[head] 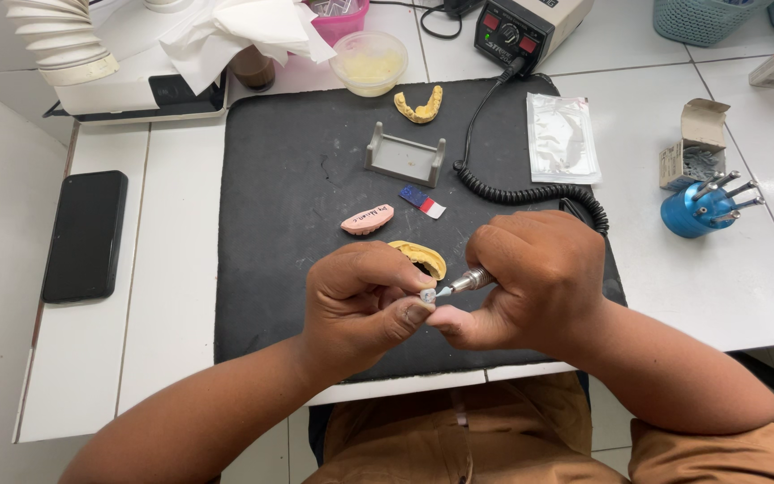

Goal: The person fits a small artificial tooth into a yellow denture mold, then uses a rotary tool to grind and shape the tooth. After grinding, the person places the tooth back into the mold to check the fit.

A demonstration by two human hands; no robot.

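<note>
- Hands meet low in the view over a black mat [297,179] on a white tiled table [172,269].
- The left hand [360,300] pinches a tiny pale tooth-like piece [427,295] between thumb and fingertips, the other fingers curled in.
- The right hand [530,278] is clenched around a metal handpiece [469,281]; its fine tip touches the small piece from about three o'clock.
- A yellow jaw cast [423,258] lies on the mat just beyond the left hand, at twelve o'clock from it, partly hidden.
- A pink wax rim [367,220] sits near, at about eleven o'clock from the cast.
- A second yellow cast [420,106] rests near the mat's far edge.
- A grey stand [405,159] is in the middle of the mat.
- A coiled black cord [530,192] runs from the right hand toward a control box [526,27] at twelve o'clock.
- A black phone [85,236] lies at nine o'clock, off the mat.
- A blue bur holder [696,211] stands at three o'clock.
</note>
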